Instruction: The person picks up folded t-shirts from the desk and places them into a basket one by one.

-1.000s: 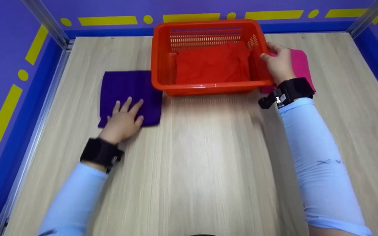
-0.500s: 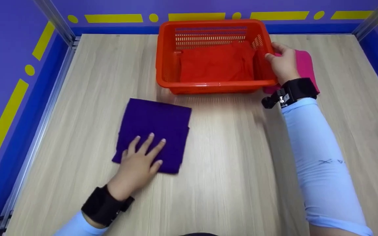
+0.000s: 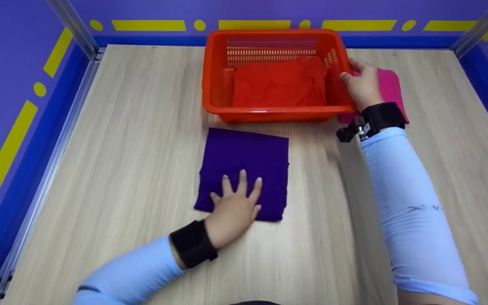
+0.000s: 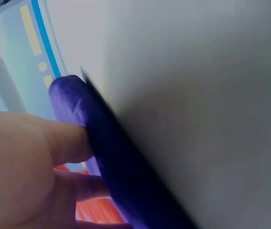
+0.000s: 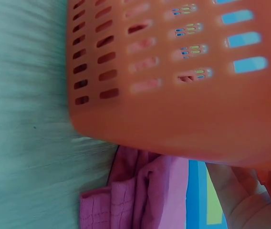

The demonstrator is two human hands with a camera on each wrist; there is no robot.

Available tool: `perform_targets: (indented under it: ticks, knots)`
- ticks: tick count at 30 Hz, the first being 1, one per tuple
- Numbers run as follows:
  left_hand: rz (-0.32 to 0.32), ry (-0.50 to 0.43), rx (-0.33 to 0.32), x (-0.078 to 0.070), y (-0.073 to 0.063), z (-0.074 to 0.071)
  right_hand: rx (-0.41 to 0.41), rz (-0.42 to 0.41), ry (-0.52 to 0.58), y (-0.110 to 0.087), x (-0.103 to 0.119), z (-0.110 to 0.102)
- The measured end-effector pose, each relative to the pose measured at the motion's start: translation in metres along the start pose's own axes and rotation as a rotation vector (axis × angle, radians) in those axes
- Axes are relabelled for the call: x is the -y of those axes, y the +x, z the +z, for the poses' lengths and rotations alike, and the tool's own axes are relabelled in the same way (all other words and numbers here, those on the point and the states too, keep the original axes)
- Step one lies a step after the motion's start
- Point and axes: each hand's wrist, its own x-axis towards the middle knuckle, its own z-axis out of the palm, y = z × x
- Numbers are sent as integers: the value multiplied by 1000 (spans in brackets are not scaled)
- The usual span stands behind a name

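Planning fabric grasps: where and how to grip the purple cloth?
Probably pinch the purple cloth by its right edge, from the right: it lies folded flat, that side is free, the left hand rests on its near part, and the orange basket stands beyond its far edge.

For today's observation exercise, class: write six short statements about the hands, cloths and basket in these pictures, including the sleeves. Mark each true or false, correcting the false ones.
1. The left hand rests on the purple cloth. True.
2. The red cloth lies inside the basket. True.
3. The purple cloth is in the basket. False: it lies on the table.
4. The pink cloth lies at the basket's right side. True.
5. The right hand grips the purple cloth. False: it grips the basket's rim.
6. The sleeves differ in colour. False: both are light blue.
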Motion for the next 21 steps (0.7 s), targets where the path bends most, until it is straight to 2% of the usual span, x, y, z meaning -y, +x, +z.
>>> perform_targets:
  ticks: [5,12,15,21]
  knots:
    - [-27,54,46,-26,21,-4,7,-20,-59,0,-1,0]
    - [-63,71,169,-51,48,-13,10,-35,-81,-3,-3,-1]
    - [-56,72,184,-55,55,-17,-9,-7,-33,-5,-6,-2]
    - [-13,60,141,-50,59,-23,-9,69,67,-15,-10,-2]
